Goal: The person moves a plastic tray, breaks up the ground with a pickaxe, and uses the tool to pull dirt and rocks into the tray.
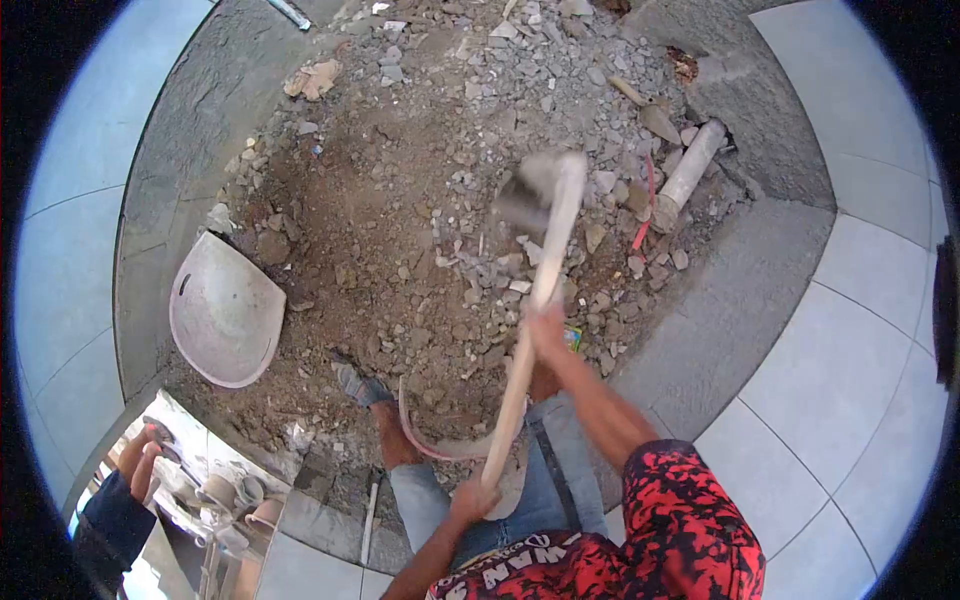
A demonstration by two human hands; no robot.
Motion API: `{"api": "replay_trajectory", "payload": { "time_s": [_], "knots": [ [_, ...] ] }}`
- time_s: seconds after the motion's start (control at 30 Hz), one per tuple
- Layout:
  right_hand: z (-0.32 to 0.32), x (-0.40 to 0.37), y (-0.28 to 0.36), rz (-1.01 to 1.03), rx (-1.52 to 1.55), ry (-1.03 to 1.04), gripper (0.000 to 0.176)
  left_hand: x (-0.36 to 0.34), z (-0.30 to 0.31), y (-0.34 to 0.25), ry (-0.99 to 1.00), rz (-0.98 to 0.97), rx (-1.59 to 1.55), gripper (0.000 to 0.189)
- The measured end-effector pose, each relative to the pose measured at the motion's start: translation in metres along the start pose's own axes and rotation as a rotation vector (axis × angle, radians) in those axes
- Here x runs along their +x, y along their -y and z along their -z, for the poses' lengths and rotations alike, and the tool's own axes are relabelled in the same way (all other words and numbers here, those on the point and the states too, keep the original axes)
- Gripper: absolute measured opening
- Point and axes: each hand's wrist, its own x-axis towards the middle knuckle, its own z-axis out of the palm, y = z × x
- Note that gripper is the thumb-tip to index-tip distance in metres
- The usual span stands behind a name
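A hoe with a long wooden handle slants up over the rubble, its metal blade blurred by motion above the broken stones. My right hand is wrapped round the middle of the handle. Lower down, near my lap, my left hand grips the handle's end. Between my legs rests a curved pan, partly hidden by the handle and my legs. Loose soil and stones lie around my feet.
A pale scoop-shaped pan lies at the left. A pipe, a red strip and a trowel are at the upper right. Cement edges and white tiles surround the pit. Another person's legs show at the lower left.
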Motion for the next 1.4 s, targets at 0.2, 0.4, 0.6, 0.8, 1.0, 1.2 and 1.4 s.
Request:
{"api": "replay_trajectory", "payload": {
  "time_s": [0.2,0.4,0.6,0.8,1.0,1.2,1.4],
  "knots": [
    [0.064,0.226,0.085,0.099,-0.083,-0.153,0.065,0.161,0.099,-0.13,-0.252,-0.296,-0.037,0.044],
    [0.006,0.236,0.005,0.093,-0.175,-0.366,0.046,0.157,0.101,-0.096,-0.324,-0.261,0.012,0.051],
    [0.019,0.19,0.034,-0.23,-0.089,-0.035,0.057,0.089,0.114,-0.097,-0.277,-0.185,-0.014,0.05],
    [-0.041,0.085,-0.093,-0.145,-0.202,-0.097,0.071,0.023,0.054,-0.03,-0.283,-0.027,0.175,0.047],
    [0.008,-0.016,0.02,-0.52,0.061,0.11,0.059,-0.03,0.011,0.043,-0.071,-0.004,0.169,0.049],
    [0.063,0.134,0.045,0.095,0.114,-0.279,0.036,0.113,0.055,-0.061,-0.274,-0.161,0.225,0.042],
    [0.048,0.249,0.019,-0.118,0.017,-0.073,0.037,0.179,0.117,-0.122,-0.391,-0.361,0.186,0.044]
  ]
}}
